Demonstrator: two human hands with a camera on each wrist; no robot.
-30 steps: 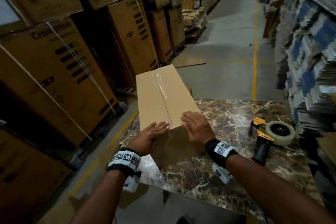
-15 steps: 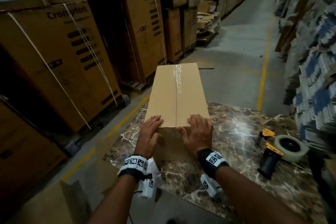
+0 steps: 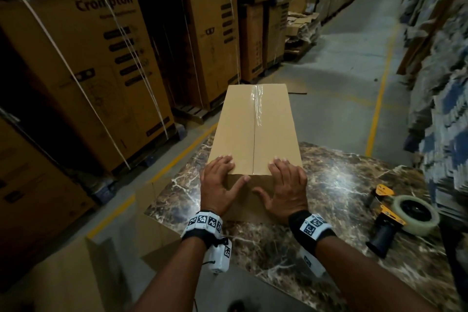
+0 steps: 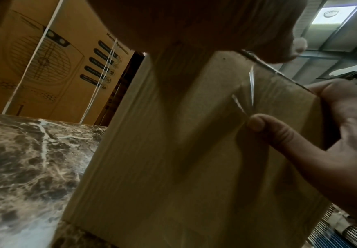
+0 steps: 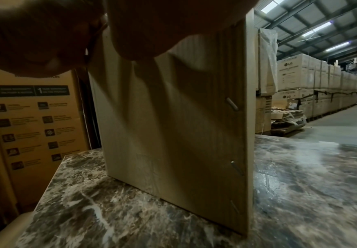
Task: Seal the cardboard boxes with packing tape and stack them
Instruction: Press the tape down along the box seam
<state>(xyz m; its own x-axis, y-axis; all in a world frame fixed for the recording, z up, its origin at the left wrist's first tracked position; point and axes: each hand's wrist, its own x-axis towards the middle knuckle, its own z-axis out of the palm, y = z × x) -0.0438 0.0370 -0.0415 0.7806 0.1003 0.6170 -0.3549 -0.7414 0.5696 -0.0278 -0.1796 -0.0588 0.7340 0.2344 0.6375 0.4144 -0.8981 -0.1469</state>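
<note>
Both hands have slid outward since the earlier frames, from close beside the centre seam to the two near corners of the cardboard box, and the box now points straight away from the person instead of slanting off to the left. It lies on the marbled tabletop, its long axis running from the person toward the aisle floor, the far end jutting out past the tabletop's far edge. Clear packing tape runs along the top seam and shines on the far half. The left hand clasps the near left corner, fingers flat on the top face and thumb spread across the near end face; the right hand mirrors it at the near right corner, thumb likewise pressed to the end face. From the left wrist the right thumb sits just beside a wrinkle in the tape on that end face. The right wrist view shows staples down the box's corner seam. A yellow-and-black tape dispenser lies on the tabletop well to the right, apart from the box
</note>
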